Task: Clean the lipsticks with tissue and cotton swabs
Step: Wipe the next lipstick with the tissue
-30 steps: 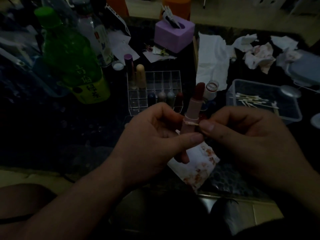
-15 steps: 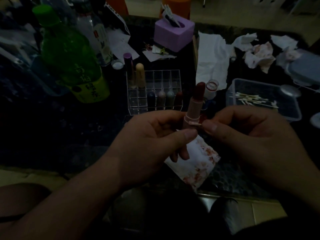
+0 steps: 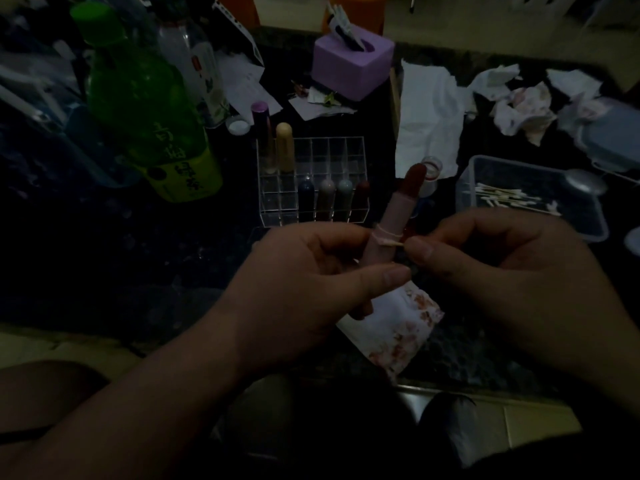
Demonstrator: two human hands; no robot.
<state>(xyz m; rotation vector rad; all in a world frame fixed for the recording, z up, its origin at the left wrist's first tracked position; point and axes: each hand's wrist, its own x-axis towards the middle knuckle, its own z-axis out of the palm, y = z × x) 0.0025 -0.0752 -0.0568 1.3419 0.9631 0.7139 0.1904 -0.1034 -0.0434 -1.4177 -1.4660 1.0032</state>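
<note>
Pink lipstick (image 3: 398,209) between left fingers (image 3: 379,276)

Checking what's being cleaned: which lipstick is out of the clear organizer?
The pink-cased lipstick, red tip exposed, held in the left hand, the right hand pressing a cotton swab to it; the rest stand in the organizer.

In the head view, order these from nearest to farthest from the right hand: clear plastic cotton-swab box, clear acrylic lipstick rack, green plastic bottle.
From the right hand:
1. clear plastic cotton-swab box, just behind it
2. clear acrylic lipstick rack, centre
3. green plastic bottle, far left
</note>
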